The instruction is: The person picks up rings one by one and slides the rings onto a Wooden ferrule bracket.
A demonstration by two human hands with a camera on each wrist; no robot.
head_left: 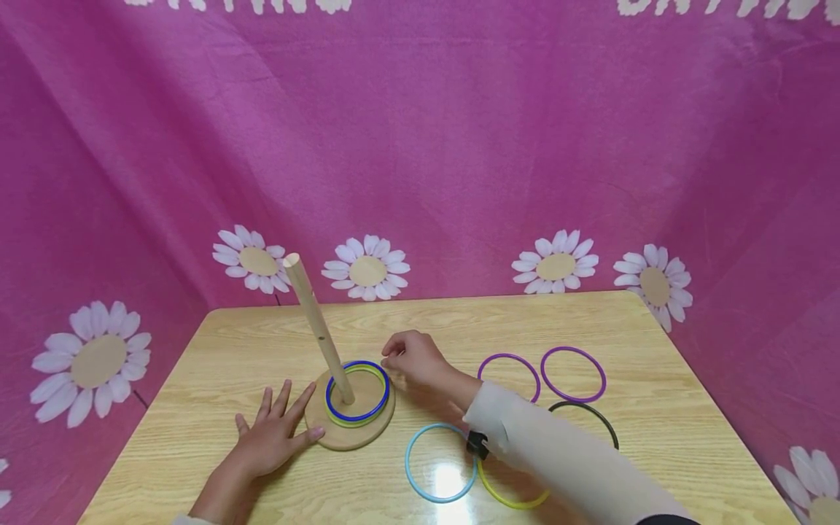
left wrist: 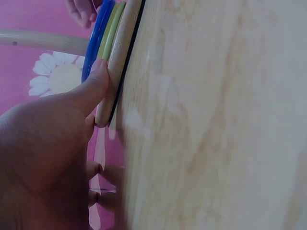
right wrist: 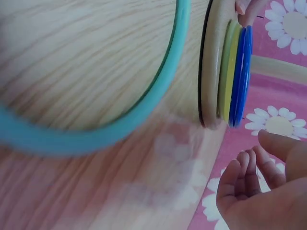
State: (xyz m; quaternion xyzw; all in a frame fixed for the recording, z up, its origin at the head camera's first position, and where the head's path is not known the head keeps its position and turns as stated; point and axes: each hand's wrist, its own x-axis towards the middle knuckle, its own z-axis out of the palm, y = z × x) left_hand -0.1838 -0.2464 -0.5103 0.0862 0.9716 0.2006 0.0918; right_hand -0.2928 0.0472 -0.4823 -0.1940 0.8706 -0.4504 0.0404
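A round wooden base (head_left: 344,440) with an upright wooden post (head_left: 316,321) stands left of the table's middle. Stacked rings lie around the post: blue on top (right wrist: 244,76), yellow and pale green (right wrist: 225,76) under it. My left hand (head_left: 274,436) is spread on the base's left side, its thumb (left wrist: 96,81) touching the rim. Just off the stack's right side is my right hand (head_left: 416,359), fingers loosely bent with nothing between them, as the right wrist view shows.
Loose rings lie to the right: light blue (head_left: 441,501), yellow (head_left: 515,504), black (head_left: 584,405) and two purple, one nearer (head_left: 505,356) and one farther right (head_left: 571,348). My right forearm passes over some of them. A pink flowered cloth (head_left: 446,182) hangs behind the table.
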